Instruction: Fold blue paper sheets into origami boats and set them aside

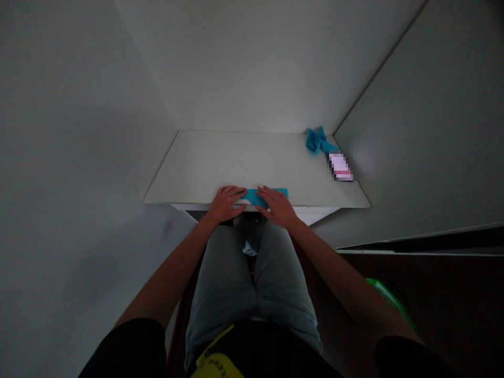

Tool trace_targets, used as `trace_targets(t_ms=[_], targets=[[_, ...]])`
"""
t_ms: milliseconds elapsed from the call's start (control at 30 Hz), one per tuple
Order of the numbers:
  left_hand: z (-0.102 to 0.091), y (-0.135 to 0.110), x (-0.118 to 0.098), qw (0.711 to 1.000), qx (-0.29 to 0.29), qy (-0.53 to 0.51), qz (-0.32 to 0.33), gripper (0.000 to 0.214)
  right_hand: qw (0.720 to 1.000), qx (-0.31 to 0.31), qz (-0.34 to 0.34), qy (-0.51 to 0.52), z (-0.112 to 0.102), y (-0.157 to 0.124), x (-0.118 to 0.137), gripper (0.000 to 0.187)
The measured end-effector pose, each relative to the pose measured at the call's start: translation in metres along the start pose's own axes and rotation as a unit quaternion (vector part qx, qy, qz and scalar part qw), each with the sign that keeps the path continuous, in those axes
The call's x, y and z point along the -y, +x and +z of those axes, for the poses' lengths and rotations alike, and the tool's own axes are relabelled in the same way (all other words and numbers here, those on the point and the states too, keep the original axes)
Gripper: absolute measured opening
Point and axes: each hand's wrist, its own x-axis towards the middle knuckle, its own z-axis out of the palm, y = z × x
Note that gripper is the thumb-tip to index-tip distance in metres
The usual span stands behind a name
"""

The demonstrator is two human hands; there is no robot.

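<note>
A folded strip of blue paper [253,197] lies along the near edge of the white tabletop. My left hand [227,202] rests at its left end, fingers stretched toward the strip and thumb spread toward the table's edge. Across the strip's right part lies my right hand [275,205], its fingers flat on the paper and its thumb apart from them. Part of the strip is hidden under the right hand's fingers, and its right end shows beyond them. Both hands look open.
At the back right of the white table [236,157] sits a folded blue paper piece [315,140]. A lit phone [340,166] lies just in front of it. Walls enclose the table's left, back and right sides. Something green [388,295] is on the dark floor at right.
</note>
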Motion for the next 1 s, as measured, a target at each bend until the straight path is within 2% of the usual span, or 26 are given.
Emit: trace_targets(t_ms=[100, 300, 433, 600, 700, 767, 833, 900, 1000], targets=[[0.000, -0.001, 0.000, 1.000, 0.000, -0.005, -0.003, 0.051, 1.000, 0.027, -0.006, -0.006, 0.011, -0.005, 0.008, 0.070], [0.005, 0.000, 0.004, 1.000, -0.020, -0.010, 0.008, 0.045, 0.999, 0.000, 0.019, -0.043, -0.012, -0.041, -0.032, 0.098], [0.008, -0.001, -0.001, 0.999, -0.031, -0.017, -0.009, 0.041, 0.995, -0.019, 0.073, -0.059, -0.020, -0.054, -0.045, 0.082], [0.005, -0.007, -0.010, 0.998, -0.032, -0.048, -0.037, 0.027, 0.990, -0.072, 0.103, -0.062, -0.015, -0.050, -0.041, 0.071], [0.002, -0.004, -0.008, 0.992, -0.048, -0.093, -0.064, 0.021, 0.990, -0.081, 0.107, -0.036, -0.018, -0.043, -0.042, 0.048], [0.001, 0.004, -0.003, 0.982, -0.076, -0.142, -0.104, 0.022, 0.990, -0.071, 0.121, 0.025, -0.023, -0.034, -0.046, 0.038], [0.002, 0.016, 0.002, 0.963, -0.109, -0.194, -0.150, 0.024, 0.981, -0.066, 0.151, 0.103, -0.027, -0.021, -0.052, 0.037], [0.005, 0.031, 0.006, 0.943, -0.141, -0.233, -0.189, 0.027, 0.967, -0.085, 0.184, 0.156, -0.029, -0.006, -0.058, 0.036], [0.010, 0.049, 0.011, 0.925, -0.170, -0.270, -0.208, 0.021, 0.950, -0.120, 0.207, 0.199, -0.027, 0.015, -0.067, 0.036]])
